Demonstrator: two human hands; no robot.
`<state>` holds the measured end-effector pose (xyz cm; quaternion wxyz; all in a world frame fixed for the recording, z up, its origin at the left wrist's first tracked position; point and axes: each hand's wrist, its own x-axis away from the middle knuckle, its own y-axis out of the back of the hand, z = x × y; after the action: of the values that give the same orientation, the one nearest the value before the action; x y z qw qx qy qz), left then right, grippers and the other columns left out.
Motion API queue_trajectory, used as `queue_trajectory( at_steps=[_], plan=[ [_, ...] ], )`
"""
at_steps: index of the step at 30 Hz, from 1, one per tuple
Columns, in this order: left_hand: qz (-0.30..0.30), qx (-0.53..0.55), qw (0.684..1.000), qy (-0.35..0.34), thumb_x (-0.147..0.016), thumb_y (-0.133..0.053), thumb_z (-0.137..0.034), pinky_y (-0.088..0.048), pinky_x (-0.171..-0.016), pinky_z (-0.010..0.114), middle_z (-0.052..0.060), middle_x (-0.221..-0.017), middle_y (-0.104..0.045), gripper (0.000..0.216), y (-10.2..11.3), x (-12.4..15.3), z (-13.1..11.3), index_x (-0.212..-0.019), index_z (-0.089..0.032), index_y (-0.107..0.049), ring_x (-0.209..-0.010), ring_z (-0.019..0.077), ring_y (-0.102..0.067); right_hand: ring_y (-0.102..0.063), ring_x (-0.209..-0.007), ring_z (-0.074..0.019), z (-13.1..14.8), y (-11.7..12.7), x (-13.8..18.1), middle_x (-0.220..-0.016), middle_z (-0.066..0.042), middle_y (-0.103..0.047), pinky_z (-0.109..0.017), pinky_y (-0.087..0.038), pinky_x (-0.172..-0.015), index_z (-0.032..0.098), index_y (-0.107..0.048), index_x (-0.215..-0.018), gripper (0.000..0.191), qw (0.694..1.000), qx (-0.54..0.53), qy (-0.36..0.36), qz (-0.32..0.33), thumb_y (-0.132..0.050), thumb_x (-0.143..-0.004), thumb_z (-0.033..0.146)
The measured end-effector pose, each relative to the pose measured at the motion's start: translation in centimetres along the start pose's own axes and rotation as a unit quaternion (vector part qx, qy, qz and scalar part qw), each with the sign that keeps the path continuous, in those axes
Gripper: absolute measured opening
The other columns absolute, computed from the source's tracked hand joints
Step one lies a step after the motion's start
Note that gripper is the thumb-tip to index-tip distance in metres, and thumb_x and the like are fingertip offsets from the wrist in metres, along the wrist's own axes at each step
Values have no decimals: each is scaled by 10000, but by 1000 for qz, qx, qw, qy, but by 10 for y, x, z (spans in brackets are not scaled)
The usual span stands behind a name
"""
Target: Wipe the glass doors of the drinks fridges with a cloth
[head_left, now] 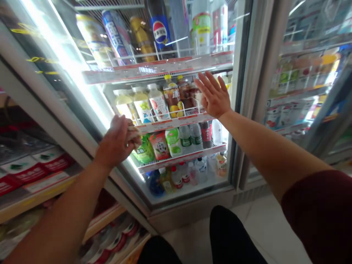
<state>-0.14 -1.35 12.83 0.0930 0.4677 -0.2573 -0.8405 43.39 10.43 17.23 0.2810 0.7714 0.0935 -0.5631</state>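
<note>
I face a drinks fridge with its glass door (68,95) swung open to the left. My left hand (117,141) is closed around something pale and blurred that I cannot make out, at the left end of the middle shelf (176,123). My right hand (213,96) is open with fingers spread, held in front of the brown tea bottles (187,91) at the right end of that same shelf, close to the fridge's right frame (242,91). Juice bottles (150,104) stand in a row between the two hands.
Above is a shelf with a cola bottle (160,29) and cans; below are green cartons (144,150) and water bottles (192,137). A second closed fridge (305,84) stands to the right. Store shelves with red packets (33,168) are at the left. My dark-trousered knees (228,234) are low in view.
</note>
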Motion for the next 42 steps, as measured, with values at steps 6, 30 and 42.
queue_trajectory(
  at_steps=[6,30,42],
  plan=[
    [-109,-79,985,110,-870,-625,-295,-340,-1260,633,201,-1561,-471,682,7,1,4,-1521,-127,-511,-1512,371,-407,-272,-1626,-272,0,0,0,-1699,60,-371,-620,-215,-1340,350,-320,-1662,680,1000,-10,-9,-1,-363,-985,307],
    [-81,-49,968,231,-877,-496,-329,-41,-1319,611,248,-1753,-23,902,-4,-5,-11,-1658,18,-207,-1642,387,37,-216,-1643,-253,-2,-4,1,-1721,43,-330,-597,-182,-1354,326,-336,-1661,672,1000,5,-7,4,-358,-993,255],
    [-56,-63,970,227,-1043,-375,-504,-99,-1295,690,218,-1760,-5,785,-31,41,-43,-1699,-134,-153,-1639,407,17,-188,-1648,-215,3,4,-2,-1694,87,-368,-582,-154,-1372,383,-283,-1674,678,999,-13,-27,33,-345,-1003,300]
  ],
)
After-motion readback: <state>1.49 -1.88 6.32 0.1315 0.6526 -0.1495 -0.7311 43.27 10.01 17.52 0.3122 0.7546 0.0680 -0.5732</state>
